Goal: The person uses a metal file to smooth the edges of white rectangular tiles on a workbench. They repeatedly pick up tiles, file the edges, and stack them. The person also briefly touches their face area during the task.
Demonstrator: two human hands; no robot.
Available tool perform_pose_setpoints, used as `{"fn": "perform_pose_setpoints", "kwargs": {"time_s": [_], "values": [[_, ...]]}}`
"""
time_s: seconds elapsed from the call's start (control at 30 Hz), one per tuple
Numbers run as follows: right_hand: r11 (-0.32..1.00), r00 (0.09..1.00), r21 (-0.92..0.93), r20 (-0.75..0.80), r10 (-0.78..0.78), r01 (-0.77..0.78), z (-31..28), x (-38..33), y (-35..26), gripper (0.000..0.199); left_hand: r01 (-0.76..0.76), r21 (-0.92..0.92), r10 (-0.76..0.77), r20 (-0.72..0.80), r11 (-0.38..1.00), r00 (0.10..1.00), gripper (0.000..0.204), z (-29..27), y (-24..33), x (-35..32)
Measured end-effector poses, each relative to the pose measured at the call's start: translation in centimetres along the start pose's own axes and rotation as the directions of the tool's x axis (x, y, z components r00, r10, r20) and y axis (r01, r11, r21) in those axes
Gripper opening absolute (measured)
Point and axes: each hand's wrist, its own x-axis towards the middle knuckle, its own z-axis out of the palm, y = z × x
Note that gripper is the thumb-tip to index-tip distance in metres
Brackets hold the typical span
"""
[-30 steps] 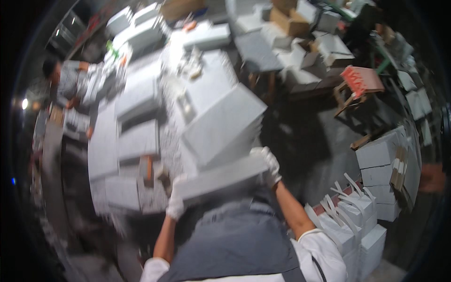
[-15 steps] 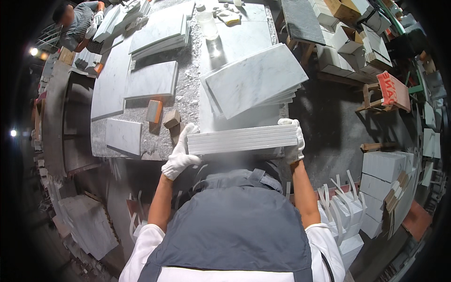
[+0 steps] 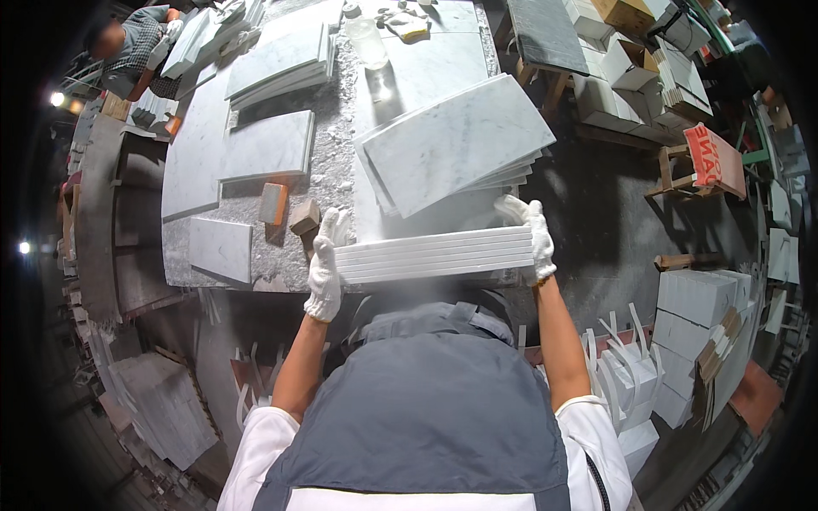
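Observation:
A stack of several white marble tiles (image 3: 434, 254) sits at the front edge of the worktable, its long narrow edges facing me and lined up. My left hand (image 3: 325, 266), in a white knit glove, is flat against the stack's left end with fingers stretched away from me. At the right end, my gloved right hand (image 3: 537, 243) rests its palm on the tile ends, its fingers extended and apart. Just beyond lies another pile of grey-veined marble tiles (image 3: 460, 140), fanned out at an angle.
Left of the stack are an orange-and-grey block (image 3: 273, 204), a tan block (image 3: 303, 217) and a small marble tile (image 3: 221, 249). A clear plastic bottle (image 3: 366, 43) stands farther back. A co-worker (image 3: 141, 51) is at far left. White boxes (image 3: 694, 307) stand at right.
My left hand has turned from gripping the stack's left corner to lying flat along its end. My right hand's fingers have lifted and spread. The stack has barely shifted.

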Motion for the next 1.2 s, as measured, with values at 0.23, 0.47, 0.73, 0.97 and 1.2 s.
{"fn": "perform_pose_setpoints", "kwargs": {"time_s": [0.23, 0.47, 0.73, 0.97, 1.2], "values": [[0.742, 0.888, -0.495, 0.33, -0.321, 0.452, -1.6, 1.4, 2.7, 0.057, 0.105, 0.102, -0.107, 0.009, 0.989, 0.994, 0.082, 0.0, 0.0, 0.1], [0.875, 0.894, -0.271, 0.323, -0.311, 0.402, -2.0, 2.5, 4.3, 0.046, 0.119, 0.109, -0.113, -0.059, 0.987, 0.992, 0.067, 0.1, -0.2, -0.3], [0.518, 0.802, -0.634, 0.305, -0.514, 0.574, -1.7, 1.3, 2.6, 0.035, 0.086, -0.013, -0.087, -0.144, 0.996, 0.986, 0.073, 0.5, -0.3, -0.5], [0.934, 0.997, -0.353, -0.026, -0.076, 0.062, -5.5, -1.6, 0.9, 0.056, 0.117, 0.039, -0.103, -0.261, 0.992, 0.96, 0.08, -0.3, -1.2, -0.7], [0.644, 0.955, -0.712, 0.278, -0.106, 0.279, -6.1, -3.8, 0.0, 0.101, 0.141, 0.058, -0.111, -0.364, 0.988, 0.925, 0.084, -0.1, -0.8, -0.8]]}}
